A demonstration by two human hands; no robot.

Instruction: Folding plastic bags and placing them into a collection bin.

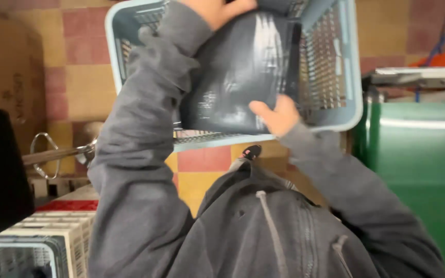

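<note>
Both my hands grip a dark, glossy plastic package (238,72) held inside a light-blue plastic basket (336,110) that stands on the tiled floor. My left hand (217,10), in a grey sleeve, holds the package's far edge at the top of the view. The near lower corner of the package is pinched by my right hand (276,117). The package covers most of the basket's inside, so what lies beneath it is hidden. My grey zip hoodie (263,226) fills the lower part of the view.
Red and yellow floor tiles (78,77) surround the basket. A green cabinet (418,164) stands at the right with a metal shelf above it. At lower left sit a white crate (63,226) and another basket (16,257). A cardboard box (6,67) and a metal handle (52,154) are at left.
</note>
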